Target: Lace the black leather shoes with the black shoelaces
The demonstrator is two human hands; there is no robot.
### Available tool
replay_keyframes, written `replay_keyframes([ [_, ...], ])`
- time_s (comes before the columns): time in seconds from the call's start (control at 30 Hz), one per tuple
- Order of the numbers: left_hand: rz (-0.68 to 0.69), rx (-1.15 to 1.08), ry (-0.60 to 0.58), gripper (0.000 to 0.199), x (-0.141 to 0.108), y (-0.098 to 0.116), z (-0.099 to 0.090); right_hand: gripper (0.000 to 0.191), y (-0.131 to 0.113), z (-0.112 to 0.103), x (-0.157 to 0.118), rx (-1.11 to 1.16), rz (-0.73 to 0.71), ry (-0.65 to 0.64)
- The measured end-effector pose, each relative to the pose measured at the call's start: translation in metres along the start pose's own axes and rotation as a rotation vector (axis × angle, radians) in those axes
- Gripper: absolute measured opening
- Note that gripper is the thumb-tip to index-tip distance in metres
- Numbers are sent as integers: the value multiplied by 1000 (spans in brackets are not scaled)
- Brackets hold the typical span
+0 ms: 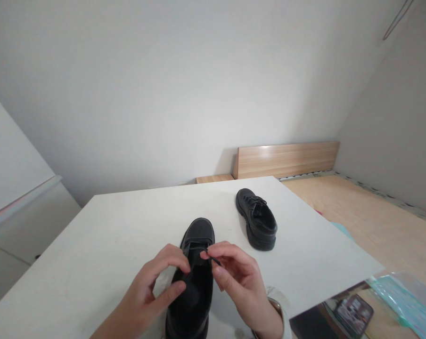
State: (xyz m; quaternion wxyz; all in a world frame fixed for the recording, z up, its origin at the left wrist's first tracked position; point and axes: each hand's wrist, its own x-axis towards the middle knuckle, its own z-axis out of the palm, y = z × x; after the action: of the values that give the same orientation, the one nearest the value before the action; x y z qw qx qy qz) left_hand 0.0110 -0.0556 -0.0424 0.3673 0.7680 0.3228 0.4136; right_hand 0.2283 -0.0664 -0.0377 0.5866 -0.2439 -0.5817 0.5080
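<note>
A black lace-up shoe (199,230) stands on the white table (128,226), toe pointing away from me and its opening toward me. My right hand (237,278) is over the shoe's right side, pinching a black shoelace (215,260) between thumb and fingers. At the left edge of the opening is my left hand (156,282), its thumb and forefinger apart with a gap between them; nothing shows in its grasp. The other black shoe (257,219), laced, sits farther back on the right, apart from both hands.
A wooden headboard (287,160) and a pale wooden bed board (368,207) lie beyond the table's right edge. Below that edge are a phone-like dark object (354,313) and a teal plastic packet (407,301). A white cabinet (25,226) stands at the left.
</note>
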Motion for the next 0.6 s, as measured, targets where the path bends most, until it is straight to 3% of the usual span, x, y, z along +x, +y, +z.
replay_keyframes([
  [0.1, 71, 177, -45, 22, 2, 0, 7, 24, -2, 1, -2, -133, -21, 21],
  [0.2, 110, 266, -47, 20, 3, 2, 9, 25, -14, 1, -2, -144, 8, 3],
  [0.27, 118, 292, -59, 15, 5, 5, 9, 27, -28, 1, -2, -185, -4, -129],
  [0.37, 124, 311, -88, 17, 6, 10, 9, 32, -45, -1, -4, -252, -42, -434],
  [0.4, 126, 319, -100, 19, 7, 11, 10, 35, -46, -1, -5, -279, -51, -469],
  [0.47, 127, 338, -114, 22, 6, 12, 12, 36, -39, -3, -7, -369, -56, -361],
  [0.6, 136, 344, -68, 21, 4, 9, 18, 25, 2, -12, -3, -523, 34, 148],
])
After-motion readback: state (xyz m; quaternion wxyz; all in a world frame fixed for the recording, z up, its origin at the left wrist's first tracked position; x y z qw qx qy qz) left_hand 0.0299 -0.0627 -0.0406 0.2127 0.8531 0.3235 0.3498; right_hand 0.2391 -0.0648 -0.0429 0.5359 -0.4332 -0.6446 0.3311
